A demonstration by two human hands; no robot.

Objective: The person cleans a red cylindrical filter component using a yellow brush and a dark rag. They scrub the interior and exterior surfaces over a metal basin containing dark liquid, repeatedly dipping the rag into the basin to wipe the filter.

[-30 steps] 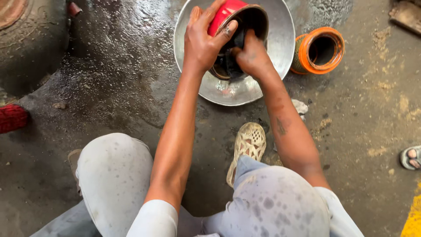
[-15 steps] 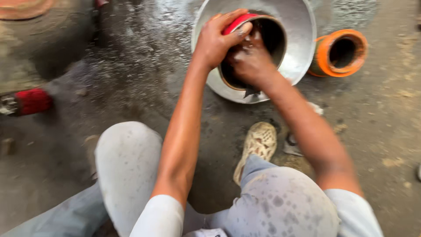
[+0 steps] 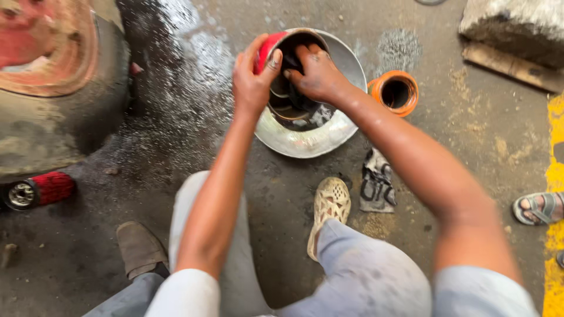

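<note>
The red cylindrical part sits tilted in the metal basin on the wet floor; the left hand grips its rim, while the right hand reaches inside, fingers curled. Best to keep it steady against the basin.

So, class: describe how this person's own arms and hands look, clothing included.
Both forearms are bare, with short pale sleeves ending near the shoulders. The left hand and right hand wear no gloves and are smudged with dark grime. No watch or rings visible.
</note>
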